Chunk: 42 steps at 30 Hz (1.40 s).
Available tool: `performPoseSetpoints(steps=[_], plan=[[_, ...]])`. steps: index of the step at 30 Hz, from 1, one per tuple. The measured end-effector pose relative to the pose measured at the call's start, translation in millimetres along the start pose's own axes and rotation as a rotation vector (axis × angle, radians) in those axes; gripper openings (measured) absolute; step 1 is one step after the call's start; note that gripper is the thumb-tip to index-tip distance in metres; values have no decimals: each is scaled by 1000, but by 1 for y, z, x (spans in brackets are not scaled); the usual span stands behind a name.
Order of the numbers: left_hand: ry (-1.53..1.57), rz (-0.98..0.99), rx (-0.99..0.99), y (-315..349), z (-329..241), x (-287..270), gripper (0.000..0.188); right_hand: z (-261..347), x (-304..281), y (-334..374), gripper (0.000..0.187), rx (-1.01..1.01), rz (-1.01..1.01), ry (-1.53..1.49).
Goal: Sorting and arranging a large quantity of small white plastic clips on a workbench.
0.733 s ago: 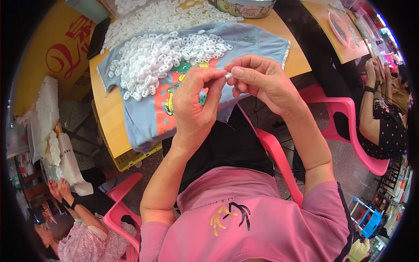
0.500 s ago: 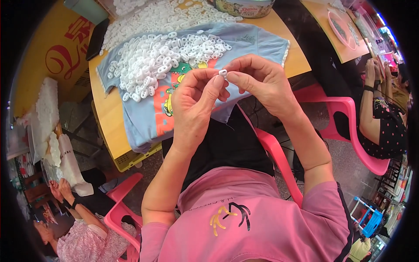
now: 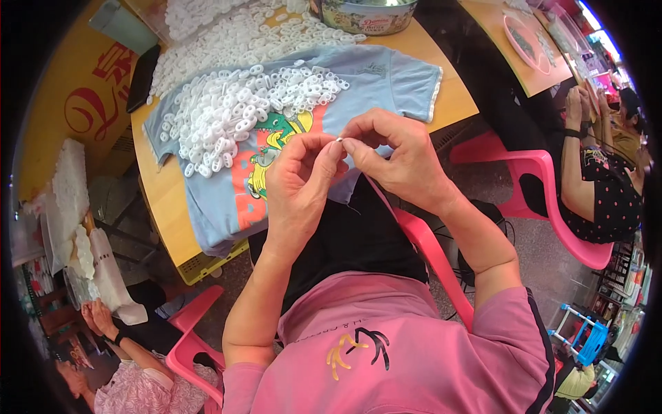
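Observation:
My left hand (image 3: 301, 181) and my right hand (image 3: 396, 153) meet fingertip to fingertip above my lap, pinching one small white piece (image 3: 339, 140) between them. Most of that piece is hidden by my fingers. Just beyond my hands, a pale blue T-shirt (image 3: 386, 79) with a cartoon print lies spread over the wooden table (image 3: 164, 200). A heap of several small white plastic rings (image 3: 238, 114) rests on the shirt. More white rings (image 3: 241, 34) cover the table behind it.
A round tin (image 3: 365, 14) stands at the table's far edge, a black phone (image 3: 143, 77) at its left. Pink plastic chairs (image 3: 538, 200) stand right and lower left. A person in a dotted black top (image 3: 607, 193) sits at right; another person (image 3: 117, 345) sits lower left.
Both hands have stayed together over the shirt's near edge, their fingertips pressing closer on the small white piece. The visible part of the piece has shrunk.

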<state>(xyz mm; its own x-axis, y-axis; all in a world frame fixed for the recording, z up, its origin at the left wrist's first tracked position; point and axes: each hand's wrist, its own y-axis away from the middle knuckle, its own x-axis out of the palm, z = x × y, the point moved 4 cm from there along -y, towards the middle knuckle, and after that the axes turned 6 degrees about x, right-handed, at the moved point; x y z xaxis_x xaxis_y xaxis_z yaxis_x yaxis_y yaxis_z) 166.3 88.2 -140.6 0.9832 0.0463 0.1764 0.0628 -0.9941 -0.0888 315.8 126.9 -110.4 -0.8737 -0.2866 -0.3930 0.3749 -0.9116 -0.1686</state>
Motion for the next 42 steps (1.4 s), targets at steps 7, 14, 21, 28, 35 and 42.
performPoseSetpoints(steps=[7, 14, 21, 28, 35, 42], plan=[[-25, 14, -3, -5, 3, 5, 14, -15, -17, -6, 10, 59, 56, -15], [337, -8, -205, -13, 10, 7, 15, -22, -22, -2, 17, 182, 79, -168], [376, 15, -225, -14, 8, 12, 17, -23, -16, -3, 15, 180, 75, -279], [584, 106, -371, -12, 7, 16, 17, -11, -25, -10, 19, -355, 75, 39], [501, 118, -349, -5, 6, 25, 19, 1, -31, -6, 17, -314, 104, 105], [213, 31, -83, -9, -1, 27, 16, 1, -34, -7, 14, -355, 31, 297]])
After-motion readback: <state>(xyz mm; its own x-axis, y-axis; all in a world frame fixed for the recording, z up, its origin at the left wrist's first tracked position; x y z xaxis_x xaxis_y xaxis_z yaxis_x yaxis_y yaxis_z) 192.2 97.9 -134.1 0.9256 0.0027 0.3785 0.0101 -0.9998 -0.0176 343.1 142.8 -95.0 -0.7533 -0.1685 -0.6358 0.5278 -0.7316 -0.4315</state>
